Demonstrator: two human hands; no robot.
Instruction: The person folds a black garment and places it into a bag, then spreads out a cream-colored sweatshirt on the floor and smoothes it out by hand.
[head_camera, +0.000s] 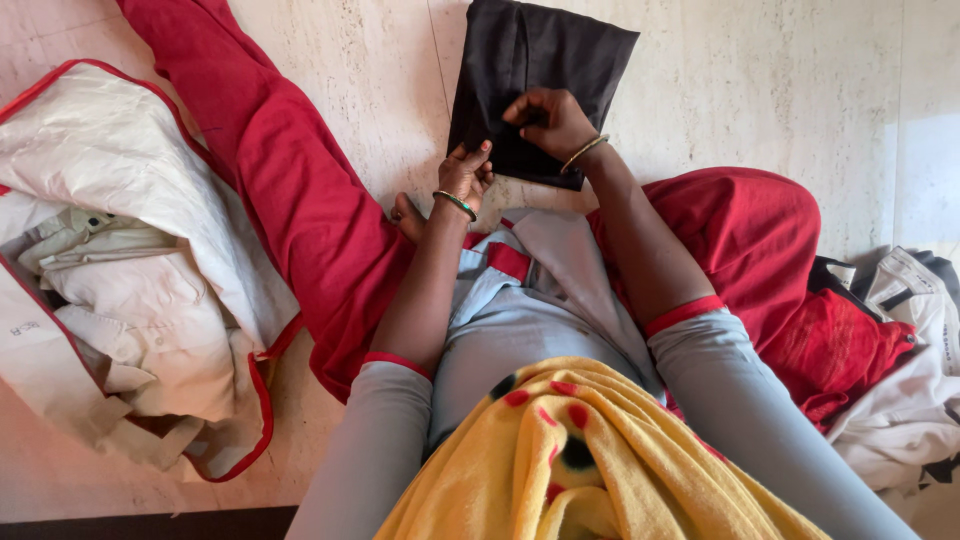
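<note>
A folded black garment (540, 80) lies flat on the pale stone floor (780, 90) directly ahead of me, a rough rectangle whose long axis runs away from my body and leans slightly to the right, its far end reaching the top of the view and its near edge closest to my knees. My right hand (552, 122) rests palm down on the lower half of the cloth, fingers curled and pointing left, the fingertips pressing a fold of the black fabric near its middle; a gold bangle (584, 152) circles that wrist. My left hand (466, 176) meets the garment at its near left corner, fingers bent upward and pinching the cloth's edge, so the fabric sits above and between the two sets of fingers; a green bangle (455, 203) sits on that wrist. Both forearms stretch forward from grey sleeves with red cuffs and converge on the cloth, the right arm angled in from the right, the left one rising almost straight. My left leg in red trousers (290, 190) extends up and to the left across the floor, while the right knee is bent beside the right forearm. A yellow towel with red and black spots (590, 460) hangs at the bottom of the view. To the left lies an open white storage bag with red piping (150, 170), holding pale folded clothes (130, 300). At the far right, a heap of red and white garments (880, 360) rests on the floor.
</note>
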